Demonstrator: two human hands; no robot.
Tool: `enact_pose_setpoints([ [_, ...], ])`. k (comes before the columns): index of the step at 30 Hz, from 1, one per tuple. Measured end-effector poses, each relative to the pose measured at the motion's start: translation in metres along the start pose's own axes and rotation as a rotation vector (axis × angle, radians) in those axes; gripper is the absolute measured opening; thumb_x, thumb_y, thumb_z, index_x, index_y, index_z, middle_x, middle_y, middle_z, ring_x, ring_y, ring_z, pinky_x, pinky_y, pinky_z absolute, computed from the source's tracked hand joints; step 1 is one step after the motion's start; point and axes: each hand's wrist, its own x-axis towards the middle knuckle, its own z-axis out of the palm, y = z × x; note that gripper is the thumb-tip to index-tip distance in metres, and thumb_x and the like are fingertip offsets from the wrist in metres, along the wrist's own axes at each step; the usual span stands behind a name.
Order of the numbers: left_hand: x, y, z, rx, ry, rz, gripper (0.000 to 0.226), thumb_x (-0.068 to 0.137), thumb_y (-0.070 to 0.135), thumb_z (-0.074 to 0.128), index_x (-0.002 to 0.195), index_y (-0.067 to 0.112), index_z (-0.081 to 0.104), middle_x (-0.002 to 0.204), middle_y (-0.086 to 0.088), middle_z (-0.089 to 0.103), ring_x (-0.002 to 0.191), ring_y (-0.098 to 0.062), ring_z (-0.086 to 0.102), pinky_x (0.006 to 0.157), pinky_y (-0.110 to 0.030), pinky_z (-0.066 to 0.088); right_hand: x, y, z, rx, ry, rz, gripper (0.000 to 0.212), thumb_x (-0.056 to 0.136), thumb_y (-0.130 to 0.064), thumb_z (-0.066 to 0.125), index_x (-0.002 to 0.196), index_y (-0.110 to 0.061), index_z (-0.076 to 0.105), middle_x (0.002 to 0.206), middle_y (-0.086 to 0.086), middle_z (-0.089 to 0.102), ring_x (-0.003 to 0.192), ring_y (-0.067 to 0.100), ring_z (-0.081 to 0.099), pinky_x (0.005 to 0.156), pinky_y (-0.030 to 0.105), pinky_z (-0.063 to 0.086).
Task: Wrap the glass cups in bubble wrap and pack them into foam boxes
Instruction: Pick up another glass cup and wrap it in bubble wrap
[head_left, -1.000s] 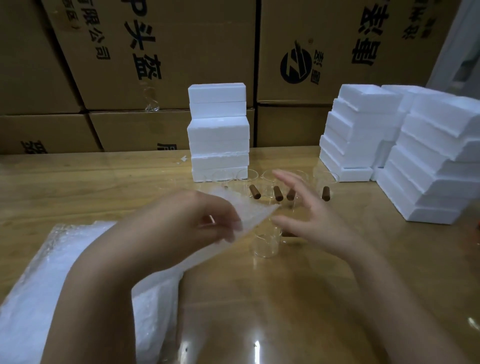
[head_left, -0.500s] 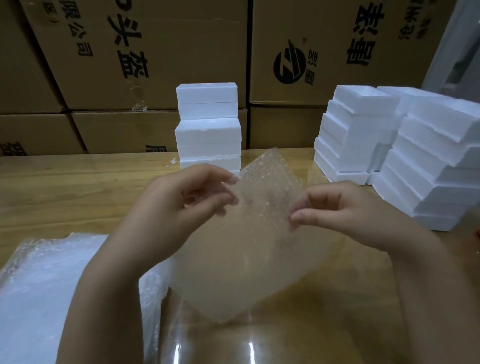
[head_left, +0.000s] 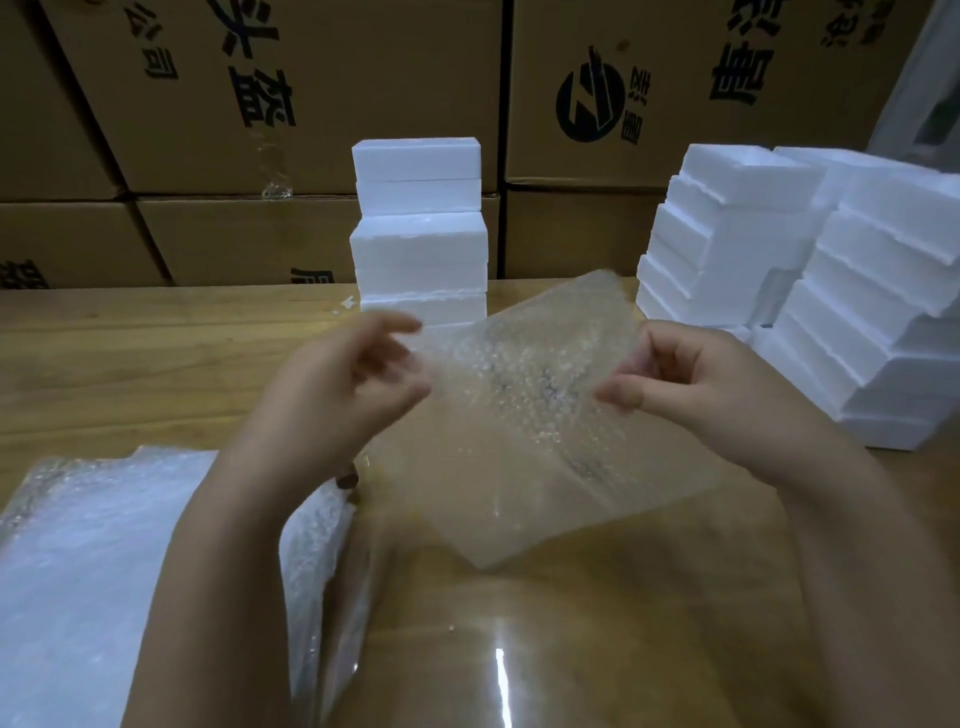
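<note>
Cartons (head_left: 363, 93): brown, stacked as a wall behind the surface.
Surface (head_left: 130, 364): glossy wood.
Wrap pile (head_left: 78, 571): lay at the near left, partly under the left forearm.
Foam boxes (head_left: 857, 312): white; stepped stacks at far right, one upright stack at back centre.
Sheet (head_left: 519, 415): bubble wrap, held tilted in the air between both hands.
Left hand (head_left: 343, 384): grip pinched the sheet's left edge; fingers blurred.
Right hand (head_left: 701, 384): grip clamped on the sheet's right edge, thumb in front.
</note>
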Motion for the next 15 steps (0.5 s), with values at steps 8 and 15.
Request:
enact_pose_setpoints([
  [8, -0.003, 0.035, 0.014, -0.185, -0.005, 0.125, 0.01, 0.081, 0.034, 0.071, 0.085, 0.026, 0.065, 0.083, 0.013, 0.068, 0.076, -0.001, 0.064, 0.069, -0.019, 0.052, -0.003, -0.013, 0.013, -0.024, 0.537, -0.226, 0.036, 0.08, -0.033, 0.073, 0.072, -0.015, 0.043, 0.063, -0.013, 0.048, 0.061, -0.003, 0.048, 0.06, 0.006, 0.039],
  [15, -0.004, 0.048, 0.034, -0.434, -0.303, 0.112, 0.019, 0.072, 0.056, 0.062, 0.085, 0.043, 0.067, 0.086, 0.023, 0.069, 0.08, 0.002, 0.066, 0.07, -0.017, 0.052, -0.002, -0.021, 0.044, -0.439, 0.55, -0.492, 0.024, 0.083, -0.019, 0.065, 0.072, -0.01, 0.046, 0.074, 0.003, 0.047, 0.072, 0.019, 0.043, 0.061, 0.03, 0.035],
])
